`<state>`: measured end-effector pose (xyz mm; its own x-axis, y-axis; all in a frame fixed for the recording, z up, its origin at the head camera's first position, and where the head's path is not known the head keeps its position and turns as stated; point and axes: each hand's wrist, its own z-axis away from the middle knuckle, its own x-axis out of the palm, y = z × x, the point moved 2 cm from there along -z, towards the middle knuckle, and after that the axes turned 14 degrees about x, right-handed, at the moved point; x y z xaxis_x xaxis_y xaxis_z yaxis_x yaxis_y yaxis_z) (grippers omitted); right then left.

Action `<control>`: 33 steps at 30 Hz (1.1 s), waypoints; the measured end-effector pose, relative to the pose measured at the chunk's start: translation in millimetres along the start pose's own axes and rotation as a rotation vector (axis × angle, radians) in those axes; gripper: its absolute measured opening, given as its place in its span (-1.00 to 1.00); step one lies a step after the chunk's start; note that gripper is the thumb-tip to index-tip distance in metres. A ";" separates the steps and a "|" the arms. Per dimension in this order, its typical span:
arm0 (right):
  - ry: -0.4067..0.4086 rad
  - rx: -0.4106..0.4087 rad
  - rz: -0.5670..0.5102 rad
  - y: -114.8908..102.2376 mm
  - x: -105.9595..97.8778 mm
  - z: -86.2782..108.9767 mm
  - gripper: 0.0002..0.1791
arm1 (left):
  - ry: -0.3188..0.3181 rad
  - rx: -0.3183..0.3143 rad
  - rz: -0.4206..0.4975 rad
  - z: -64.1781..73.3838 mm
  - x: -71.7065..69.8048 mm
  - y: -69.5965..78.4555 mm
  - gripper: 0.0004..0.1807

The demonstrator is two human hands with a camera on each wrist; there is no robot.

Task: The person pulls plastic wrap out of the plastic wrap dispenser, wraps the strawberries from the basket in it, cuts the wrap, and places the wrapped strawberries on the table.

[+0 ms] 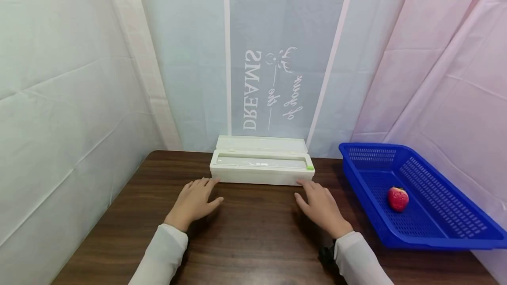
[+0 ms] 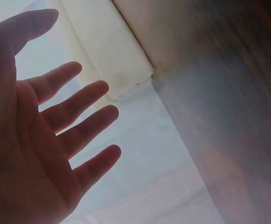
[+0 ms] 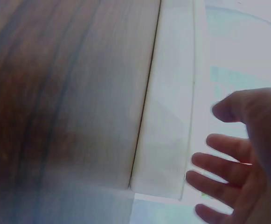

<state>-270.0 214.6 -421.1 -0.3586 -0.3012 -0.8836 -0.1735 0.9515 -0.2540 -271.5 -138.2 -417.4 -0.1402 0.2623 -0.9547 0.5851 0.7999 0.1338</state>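
A long white box point(image 1: 261, 176) with a bright green tab point(image 1: 310, 167) at its right end lies at the back of the table, its lid point(image 1: 261, 144) tilted up behind it. In the head view my left hand point(image 1: 196, 201) is near the box's front left corner, fingers spread and holding nothing. My right hand point(image 1: 320, 203) is at the front right corner, its index fingertip right at the box's lower edge. Both wrist views show the fingers extended, with the white box point(image 2: 112, 51) beyond the left ones and its front side point(image 3: 165, 116) beside the right ones.
To the right stands a blue plastic basket point(image 1: 356, 184) with perforated walls, and a red strawberry-like fruit point(image 1: 398, 199) lies inside it. The dark wood table point(image 1: 257, 241) ends at a hanging curtain point(image 1: 190, 56) behind the box. White cloth point(image 1: 59, 100) hangs along the left side.
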 end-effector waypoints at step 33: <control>-0.038 -0.027 0.065 9.3 -25.6 -75.0 -0.58 | 0.135 0.122 -0.124 -74.5 -30.7 -31.9 -0.69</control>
<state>-331.2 226.5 -371.3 -0.3347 -0.2357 -0.9124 -0.1760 0.9668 -0.1852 -345.4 -131.6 -372.6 -0.3185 0.2424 -0.9164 0.6481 0.7612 -0.0239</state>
